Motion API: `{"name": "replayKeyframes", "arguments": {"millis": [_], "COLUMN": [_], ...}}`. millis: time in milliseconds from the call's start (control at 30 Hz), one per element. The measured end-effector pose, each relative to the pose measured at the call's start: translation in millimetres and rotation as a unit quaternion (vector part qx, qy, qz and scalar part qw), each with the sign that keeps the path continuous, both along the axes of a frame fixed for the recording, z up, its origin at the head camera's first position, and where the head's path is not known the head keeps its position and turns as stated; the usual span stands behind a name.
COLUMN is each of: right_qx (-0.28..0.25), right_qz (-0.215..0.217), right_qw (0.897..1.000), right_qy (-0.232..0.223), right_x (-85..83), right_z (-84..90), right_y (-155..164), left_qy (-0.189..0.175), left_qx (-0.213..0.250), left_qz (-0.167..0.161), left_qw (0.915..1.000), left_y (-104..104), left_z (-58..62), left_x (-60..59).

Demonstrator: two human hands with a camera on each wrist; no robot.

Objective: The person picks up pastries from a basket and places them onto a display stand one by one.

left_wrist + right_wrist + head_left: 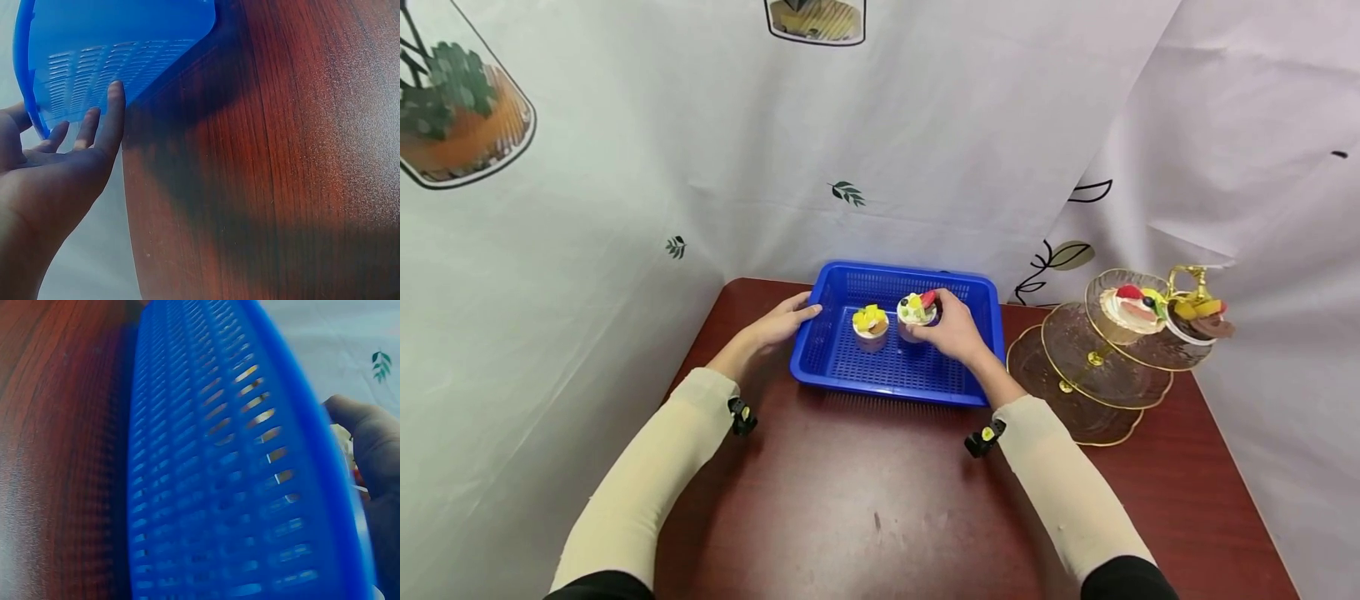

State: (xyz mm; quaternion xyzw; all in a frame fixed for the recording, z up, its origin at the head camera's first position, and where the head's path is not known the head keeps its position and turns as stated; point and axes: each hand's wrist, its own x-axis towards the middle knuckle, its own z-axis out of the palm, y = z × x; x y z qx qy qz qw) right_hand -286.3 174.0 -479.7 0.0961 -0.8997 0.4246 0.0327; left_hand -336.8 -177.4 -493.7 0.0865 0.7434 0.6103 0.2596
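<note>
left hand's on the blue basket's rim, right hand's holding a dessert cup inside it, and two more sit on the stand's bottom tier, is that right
Not quite: the head view shows the other two desserts on the stand's top tier, not the bottom one. The left hand is on the blue basket's rim, and the right hand does hold a dessert cup inside it.

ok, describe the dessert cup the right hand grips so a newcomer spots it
On the table sits a blue basket. Inside, the right hand grips the dessert cup. Its red topping sets it apart from the mostly yellow-topped cup beside it.
</note>
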Motion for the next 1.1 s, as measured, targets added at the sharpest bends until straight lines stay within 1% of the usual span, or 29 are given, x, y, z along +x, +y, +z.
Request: {"name": "replayKeyframes", "arguments": {"millis": [100, 300, 500, 600, 733, 800, 900, 1000, 1100], "right_qx": [-0.007, -0.014, -0.016, -0.007, -0.005, -0.015, -0.034, -0.055, -0.064], "right_qz": [0.004, 0.009, 0.007, 0.001, -0.006, -0.009, -0.019, -0.028, -0.034], "right_qw": [1.000, 0.999, 0.997, 0.994, 0.990, 0.989, 0.987, 0.987, 0.985], "right_qy": [0.011, 0.039, 0.078, 0.105, 0.138, 0.149, 0.154, 0.149, 0.153], "right_x": [3.8, 17.0, 36.1, 46.9, 59.6, 66.0, 76.7, 87.5, 96.1], "right_z": [8.7, 27.8, 45.7, 53.0, 58.4, 60.1, 62.0, 63.0, 63.3], "right_y": [1.3, 6.0, 16.5, 23.5, 33.6, 38.0, 43.7, 49.6, 56.0], "left_qy": [-0.003, -0.003, -0.006, -0.007, -0.007, -0.004, -0.001, 0.001, 0.002], "left_qx": [0.002, 0.001, 0.004, 0.006, 0.008, 0.007, 0.005, 0.003, 0.001], "left_qz": [0.002, 0.005, 0.006, 0.005, 0.003, 0.003, 0.002, -0.001, -0.001], "left_qw": [1.0000, 1.0000, 1.0000, 0.9999, 0.9999, 1.0000, 1.0000, 1.0000, 1.0000], "left_y": [0.1, 1.6, 1.4, 0.9, 0.1, -0.6, -1.2, -1.2, -0.7], "left_z": [-0.5, 0.3, 0.5, 0.2, -0.2, -0.2, 0.1, 0.9, 1.0], "left_x": [0.4, 1.0, 1.7, 2.1, 1.1, 0.2, -0.7, -0.2, 0.8]}}
